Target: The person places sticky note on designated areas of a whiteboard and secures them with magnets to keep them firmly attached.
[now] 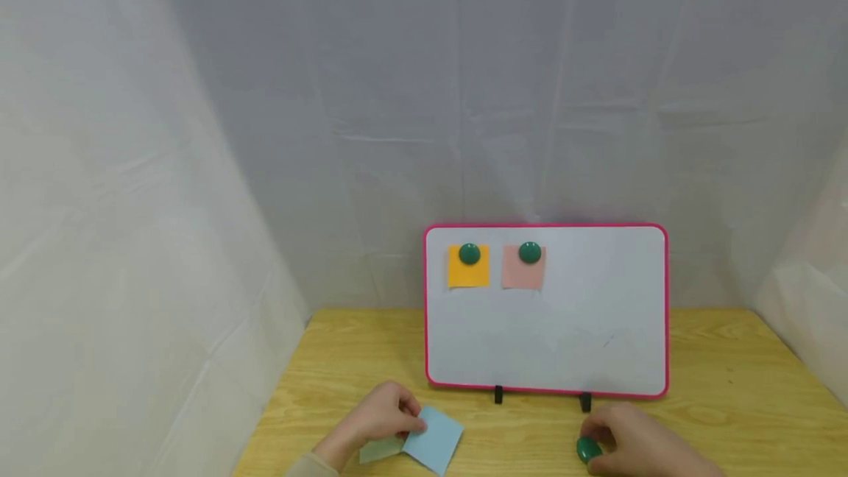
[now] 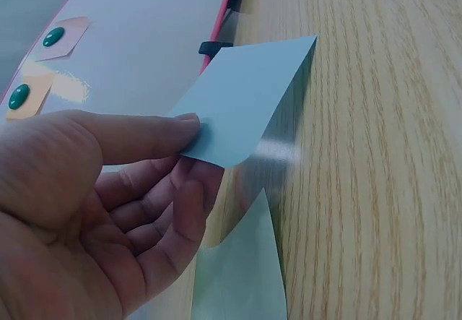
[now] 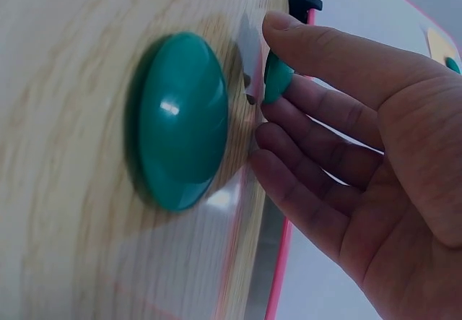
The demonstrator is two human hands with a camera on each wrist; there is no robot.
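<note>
My left hand (image 1: 409, 424) pinches a light blue paper note (image 1: 433, 440) between thumb and fingers just above the wooden table (image 1: 729, 389); the left wrist view shows the note (image 2: 249, 96) lifted at the thumb of this hand (image 2: 191, 136). A pale green note (image 2: 242, 269) lies flat under it. My right hand (image 3: 271, 81) pinches a small green magnet (image 3: 277, 80) between thumb and forefinger. A second green magnet (image 3: 180, 121) lies loose on the table beside it. In the head view a green magnet (image 1: 588, 450) shows at the fingertips of my right hand (image 1: 592, 442).
A pink-framed whiteboard (image 1: 546, 227) stands upright on black feet behind both hands. An orange note (image 1: 468, 274) and a pink note (image 1: 523, 276) hang at its upper left, each under a green magnet. White cloth walls enclose the table on three sides.
</note>
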